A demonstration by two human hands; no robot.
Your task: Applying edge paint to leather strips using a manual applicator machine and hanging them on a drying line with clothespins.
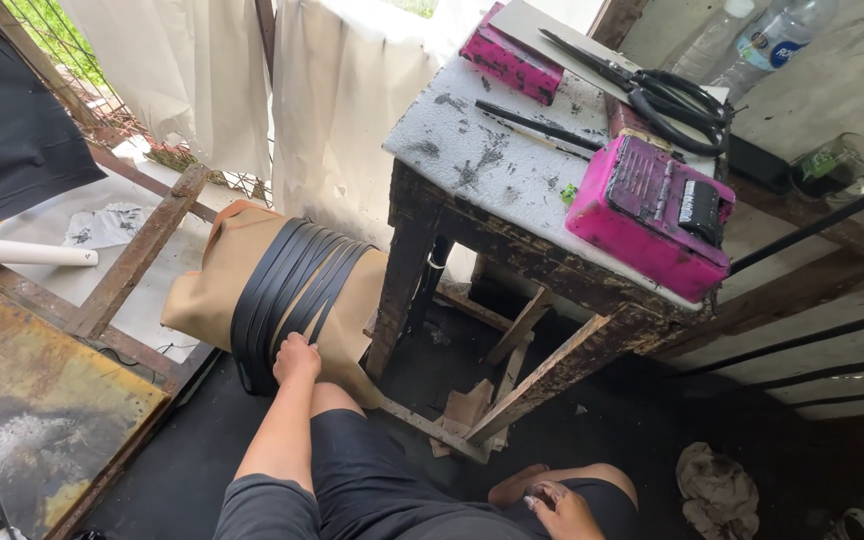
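At the far left a rusty metal sheet [37,385] lies flat, its surface mottled yellow and brown; above it a white pipe [22,251] rests across a rough wooden frame [137,255]. Just right of the frame a tan roll of material [242,260] leans on the dark floor, wrapped round by a bundle of flat black straps [287,290]. The left hand [296,358] is seen with fingers curled closed on the lower edge of the straps, gripping them where they cross the roll. Behind, pale cloth [337,95] hangs in folds. To the right a worn wooden table [482,160] stands close beside the roll, its top speckled grey and black, its legs braced by slanted slats; on it are set a pink block [510,60], black scissors [652,95] and a pink box [652,215] at the near edge. At the bottom right the right hand [562,510] rests on a bare foot [522,487], fingers loosely bent; whether anything is held there cannot be told. A crumpled rag [717,490] lies on the floor further right.
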